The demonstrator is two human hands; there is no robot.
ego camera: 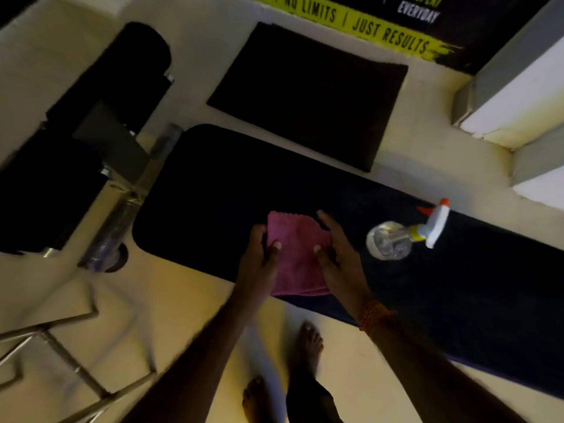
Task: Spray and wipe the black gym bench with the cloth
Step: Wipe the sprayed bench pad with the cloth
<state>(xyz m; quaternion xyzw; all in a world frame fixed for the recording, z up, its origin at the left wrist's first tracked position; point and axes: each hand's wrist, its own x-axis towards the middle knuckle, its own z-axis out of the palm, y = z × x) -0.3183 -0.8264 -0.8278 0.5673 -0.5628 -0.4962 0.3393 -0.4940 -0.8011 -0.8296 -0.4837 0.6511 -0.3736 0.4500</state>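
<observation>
The black gym bench [213, 190] runs from the middle left to the lower right. A folded pink cloth [294, 251] lies on its near edge. My left hand [259, 264] grips the cloth's left side, thumb on top. My right hand [338, 254] holds the right side, thumb pinching the cloth and fingers stretched along its edge. A clear spray bottle [393, 239] with a white and orange trigger head lies on its side on the bench, just right of my right hand.
A black floor mat [308, 96] lies beyond the bench. Black padded rollers [122, 77] and a metal frame [125, 166] stand at the bench's left end. Metal bars [61, 346] cross the floor at lower left. My bare feet [308, 343] are below the bench edge.
</observation>
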